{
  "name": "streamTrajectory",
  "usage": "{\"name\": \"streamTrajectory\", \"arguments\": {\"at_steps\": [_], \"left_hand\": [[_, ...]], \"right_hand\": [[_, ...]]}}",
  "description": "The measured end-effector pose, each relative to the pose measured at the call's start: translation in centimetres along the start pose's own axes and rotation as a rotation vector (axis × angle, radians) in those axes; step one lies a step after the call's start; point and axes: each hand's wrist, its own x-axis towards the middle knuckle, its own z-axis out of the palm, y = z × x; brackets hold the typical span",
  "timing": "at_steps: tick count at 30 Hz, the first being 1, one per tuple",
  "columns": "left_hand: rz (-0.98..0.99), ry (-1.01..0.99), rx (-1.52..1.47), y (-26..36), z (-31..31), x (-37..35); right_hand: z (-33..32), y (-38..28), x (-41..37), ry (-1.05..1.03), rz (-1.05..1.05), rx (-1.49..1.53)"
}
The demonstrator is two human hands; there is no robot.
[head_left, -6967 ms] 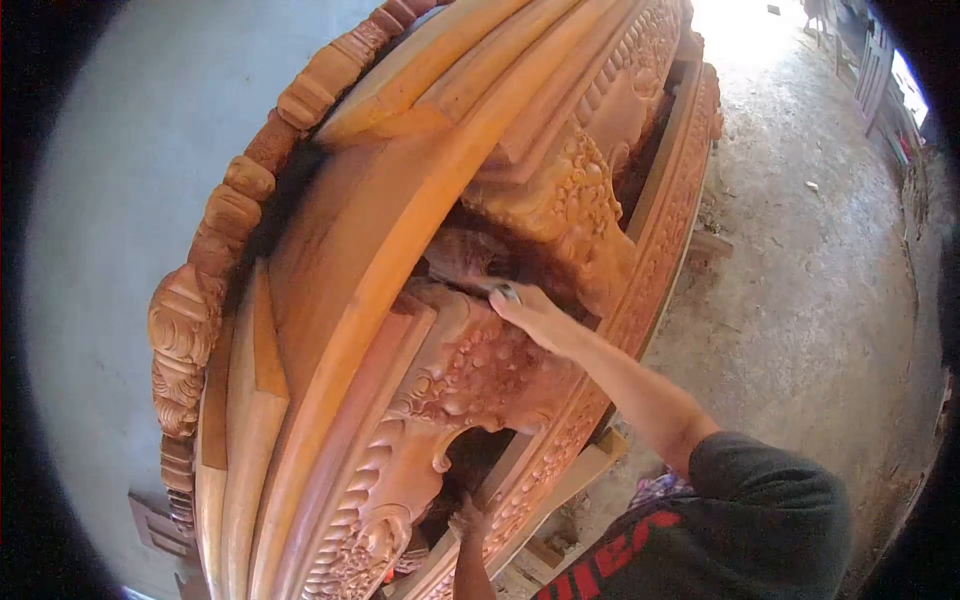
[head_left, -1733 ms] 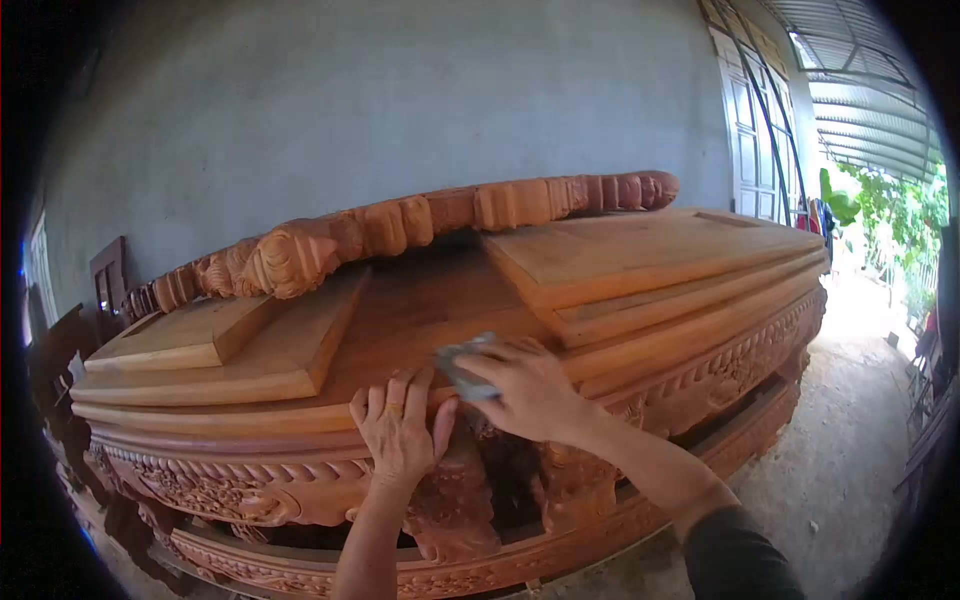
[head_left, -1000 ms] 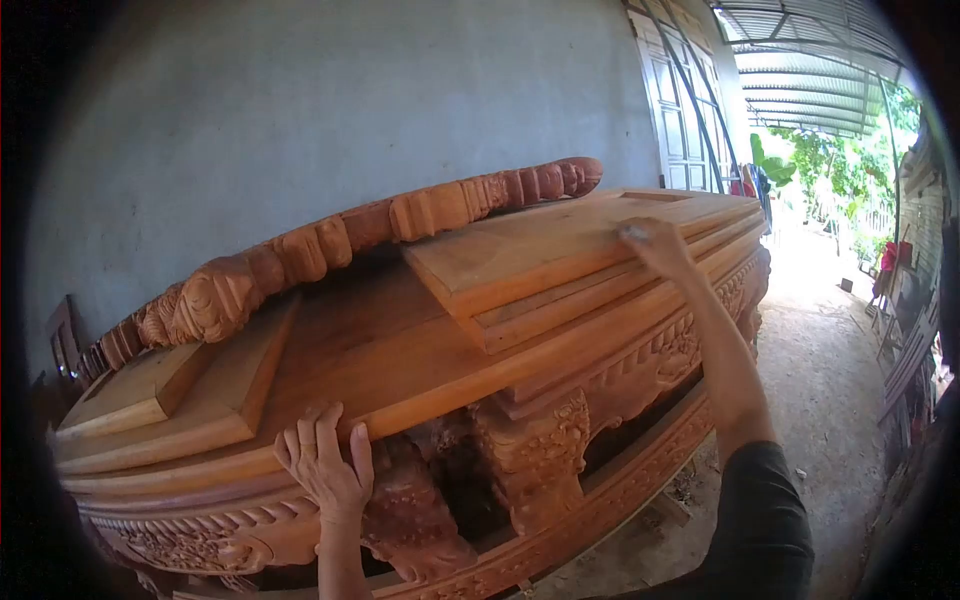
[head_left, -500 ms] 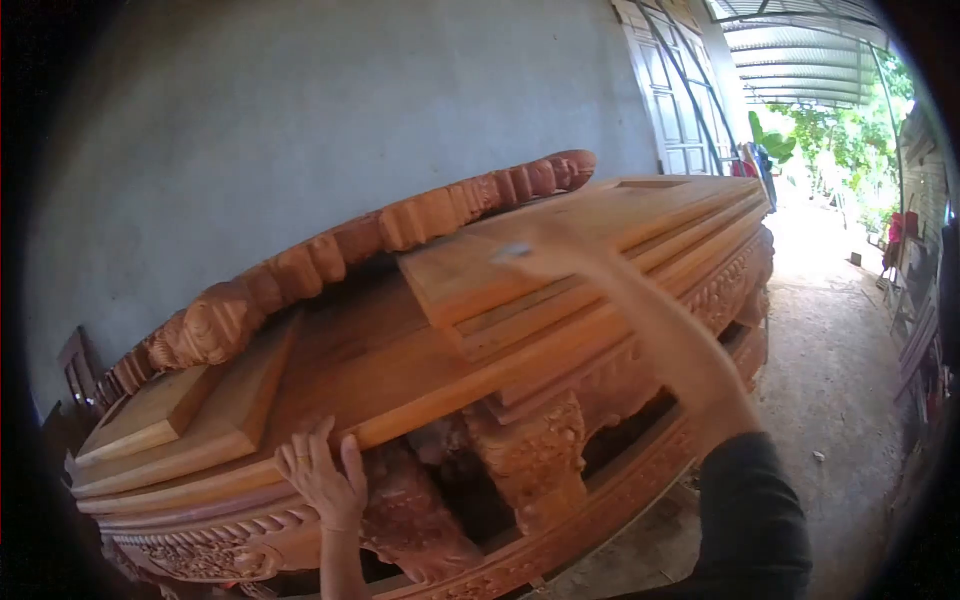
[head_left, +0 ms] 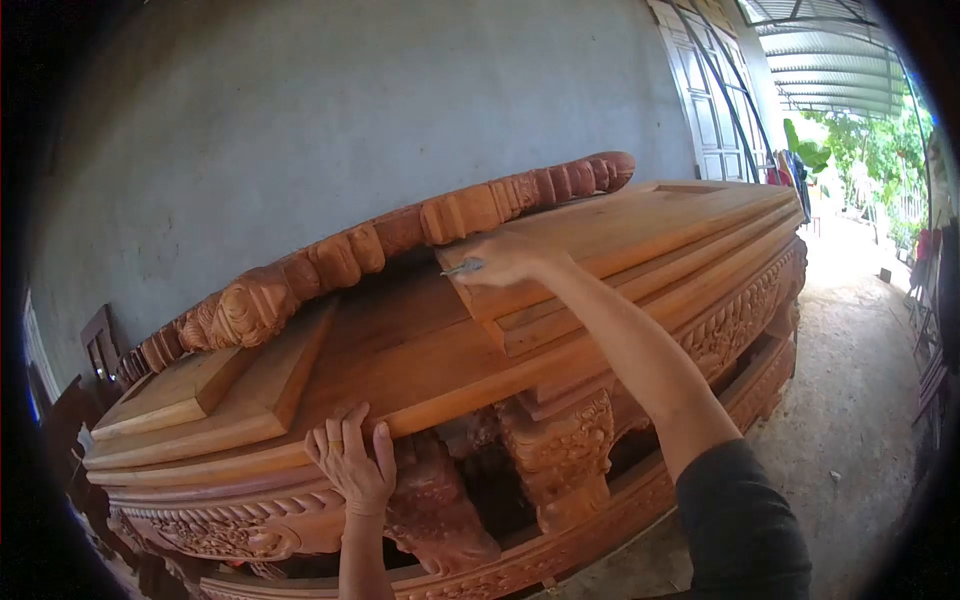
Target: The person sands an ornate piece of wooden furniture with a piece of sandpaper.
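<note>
Orange carved wood table: our L hand lies open, fingers spread, on its front edge for support; R hand pinches grey sandpaper onto raised panel corner.

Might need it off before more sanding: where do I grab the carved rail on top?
Grip the carved rail at its squarer block near mid-length, coming from the front and above. The wall is behind it, and the block's flat faces should hold better than the knobbly carving.
</note>
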Motion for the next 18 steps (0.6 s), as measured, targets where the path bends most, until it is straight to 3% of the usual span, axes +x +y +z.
{"name": "streamTrajectory", "arguments": {"at_steps": [3,6,8,9,11,14,15,16,17,18], "left_hand": [[0.016,0.027,0.009,-0.1,-0.3,0.3],[0.03,0.057,0.006,-0.1,-0.4,0.3],[0.023,0.046,-0.018,-0.2,-0.3,0.2],[0.013,0.053,-0.014,-0.4,-0.5,0.3],[0.033,0.047,-0.027,-0.1,-0.6,0.4],[0.016,0.024,0.058,-0.4,-0.2,0.0],[0.037,0.018,0.026,-0.4,-0.1,0.0],[0.027,0.024,0.021,-0.5,-0.1,0.0],[0.014,0.028,0.02,-0.4,0.1,0.0],[0.029,0.019,0.002,-0.3,0.2,-0.1]], "right_hand": [[0.2,9.2,2.3,-0.064,0.044,-0.085],[-0.5,21.7,-1.8,0.169,0.3,0.021],[-2.5,25.5,-4.1,0.228,0.596,-0.273],[-3.0,24.5,-4.1,0.23,0.585,-0.279],[-3.8,21.6,-6.5,0.313,0.837,-0.473],[-2.6,15.7,-6.9,0.299,0.702,-0.432],[0.0,13.4,-7.2,0.69,0.328,-0.183],[-1.4,6.7,-9.0,0.383,0.311,-0.204],[-0.9,3.3,-9.4,0.26,0.222,-0.196],[-0.6,0.4,-10.9,0.319,-0.006,-0.146]]}}
